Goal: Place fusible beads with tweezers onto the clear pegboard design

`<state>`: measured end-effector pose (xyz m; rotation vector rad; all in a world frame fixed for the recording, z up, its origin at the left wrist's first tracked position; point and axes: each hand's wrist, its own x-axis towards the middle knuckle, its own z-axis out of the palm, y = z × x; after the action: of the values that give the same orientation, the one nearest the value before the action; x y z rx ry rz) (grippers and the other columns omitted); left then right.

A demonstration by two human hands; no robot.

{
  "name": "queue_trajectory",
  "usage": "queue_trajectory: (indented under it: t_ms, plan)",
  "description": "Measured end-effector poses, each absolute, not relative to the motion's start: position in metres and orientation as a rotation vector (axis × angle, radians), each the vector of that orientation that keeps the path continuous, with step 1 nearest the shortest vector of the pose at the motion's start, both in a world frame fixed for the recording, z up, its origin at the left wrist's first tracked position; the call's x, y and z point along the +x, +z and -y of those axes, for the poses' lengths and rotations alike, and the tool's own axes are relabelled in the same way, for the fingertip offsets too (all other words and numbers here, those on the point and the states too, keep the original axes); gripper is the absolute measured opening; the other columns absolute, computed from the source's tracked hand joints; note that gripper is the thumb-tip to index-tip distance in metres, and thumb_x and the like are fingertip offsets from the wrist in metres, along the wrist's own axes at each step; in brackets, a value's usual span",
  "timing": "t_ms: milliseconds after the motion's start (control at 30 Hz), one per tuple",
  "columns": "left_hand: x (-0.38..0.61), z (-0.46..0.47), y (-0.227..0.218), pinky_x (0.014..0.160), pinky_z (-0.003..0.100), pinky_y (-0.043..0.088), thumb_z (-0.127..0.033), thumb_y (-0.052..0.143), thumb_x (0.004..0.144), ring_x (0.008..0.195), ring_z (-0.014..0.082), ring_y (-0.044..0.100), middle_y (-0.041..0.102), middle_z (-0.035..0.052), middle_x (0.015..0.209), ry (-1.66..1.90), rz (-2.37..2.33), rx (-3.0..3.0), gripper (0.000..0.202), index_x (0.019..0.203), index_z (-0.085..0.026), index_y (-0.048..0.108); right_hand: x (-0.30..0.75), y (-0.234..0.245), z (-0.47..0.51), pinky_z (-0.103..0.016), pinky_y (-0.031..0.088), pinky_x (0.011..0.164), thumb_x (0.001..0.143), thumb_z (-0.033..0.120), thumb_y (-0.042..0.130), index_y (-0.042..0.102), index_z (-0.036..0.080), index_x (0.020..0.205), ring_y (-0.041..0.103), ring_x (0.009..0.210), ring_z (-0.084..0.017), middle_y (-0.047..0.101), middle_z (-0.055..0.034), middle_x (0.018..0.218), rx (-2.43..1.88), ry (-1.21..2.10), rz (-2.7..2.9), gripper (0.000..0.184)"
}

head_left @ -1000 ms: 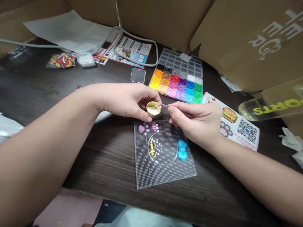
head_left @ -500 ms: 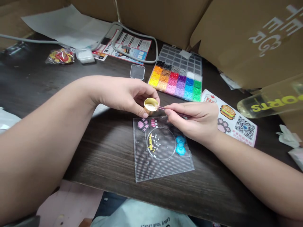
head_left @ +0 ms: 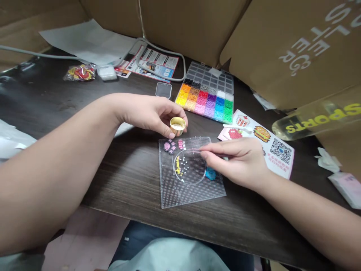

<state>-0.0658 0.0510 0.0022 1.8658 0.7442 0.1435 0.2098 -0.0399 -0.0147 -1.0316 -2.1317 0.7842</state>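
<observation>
My left hand (head_left: 153,113) is closed around a small gold cup (head_left: 178,130) with pale beads inside, just beyond the pegboard. My right hand (head_left: 237,160) pinches a thin pair of tweezers (head_left: 194,150), its tips over the upper part of the clear pegboard (head_left: 180,195). Whether a bead sits in the tips is too small to tell. On the board a clear ring (head_left: 194,183) encloses yellow beads (head_left: 178,167) and scattered white ones. A pink paw of beads (head_left: 169,146) lies at the top left. Blue beads (head_left: 210,174) at the right are partly hidden by my right hand.
Behind the board lies a compartment box (head_left: 207,103) of coloured beads. A pattern sheet (head_left: 278,165) with a white strip on it is to the right, near a bottle (head_left: 310,120). Leaflets (head_left: 158,62), a cable and a small clear lid (head_left: 163,90) lie at the back.
My right hand has brought the tweezers out of the gold cup and down over the pegboard. My left hand still holds the cup in nearly the same place. The view has shifted slightly.
</observation>
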Motion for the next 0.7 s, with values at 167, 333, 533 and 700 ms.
queue_trajectory:
  t_ms: [167,333,533,700]
  plan:
    - [-0.064,-0.051,0.002,0.093,0.031,0.052,-0.027,0.08,0.08,0.099,0.0191,0.07,0.074,-0.0023,0.102,0.14,-0.747,1.863,0.031,0.11,-0.026,0.076,0.213,-0.022,0.06,-0.025,0.059,0.045,0.088,0.013,0.076,0.089,0.022,0.089,0.075,0.055,-0.018,0.083,-0.0031,0.078,-1.076,0.823,2.051,0.016]
    - [-0.063,-0.048,0.008,0.091,0.032,0.054,-0.025,0.073,0.09,0.103,0.0186,0.064,0.071,-0.0009,0.109,0.103,-0.725,1.808,0.028,0.118,-0.025,0.071,0.211,-0.025,0.053,-0.026,0.056,0.045,0.089,0.008,0.074,0.088,0.021,0.092,0.07,0.05,-0.015,0.081,-0.0018,0.071,-0.926,0.883,2.131,0.019]
    - [-0.063,-0.048,0.007,0.088,0.03,0.053,-0.021,0.073,0.092,0.097,0.017,0.064,0.071,0.0005,0.105,0.103,-0.758,1.812,0.028,0.12,-0.017,0.071,0.206,-0.024,0.048,-0.022,0.056,0.047,0.09,0.007,0.074,0.088,0.017,0.09,0.071,0.051,-0.013,0.081,-0.0029,0.072,-0.911,0.904,2.167,0.017]
    - [-0.063,-0.05,0.002,0.088,0.028,0.054,-0.018,0.078,0.087,0.092,0.0149,0.067,0.069,0.0005,0.099,0.147,-0.723,1.753,0.032,0.118,-0.01,0.07,0.205,-0.025,0.049,-0.019,0.053,0.046,0.09,0.007,0.074,0.088,0.012,0.088,0.07,0.051,-0.012,0.081,-0.0057,0.071,-0.95,0.895,2.148,0.015]
